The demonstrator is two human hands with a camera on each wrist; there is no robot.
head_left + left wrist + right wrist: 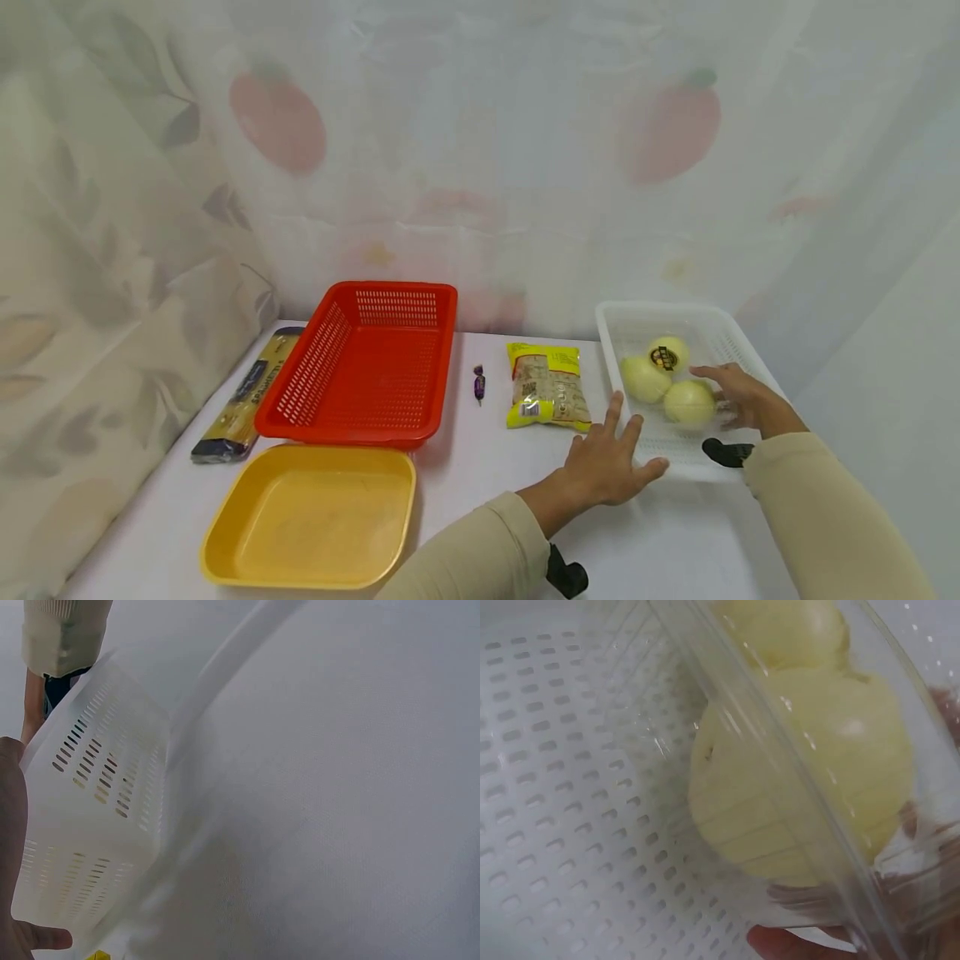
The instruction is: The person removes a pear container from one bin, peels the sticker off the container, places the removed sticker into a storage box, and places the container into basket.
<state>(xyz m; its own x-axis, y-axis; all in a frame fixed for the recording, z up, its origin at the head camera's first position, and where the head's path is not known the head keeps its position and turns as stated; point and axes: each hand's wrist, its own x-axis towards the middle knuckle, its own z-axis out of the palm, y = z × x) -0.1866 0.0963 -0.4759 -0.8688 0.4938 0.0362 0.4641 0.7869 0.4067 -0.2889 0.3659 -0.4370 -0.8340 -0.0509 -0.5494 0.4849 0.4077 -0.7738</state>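
At the right of the head view stands a white perforated plastic basket [660,308]. Inside it, a clear plastic box [776,742] holds three pale yellow round fruits [688,403], one under a black and gold label. My right hand [738,400] grips the box at its right side, and its fingers show partly through the clear plastic in the right wrist view. My left hand [603,462], fingers spread, lies against the front left corner of the basket. Its thumb sticks out beside the basket wall [97,817] in the left wrist view.
Left of the basket lie a yellow-ended food packet [547,387] and a small purple-wrapped candy [479,385]. Farther left are a red basket [447,333], a yellow tray [408,500] and a spaghetti pack [243,404]. A curtain [480,167] hangs behind the table.
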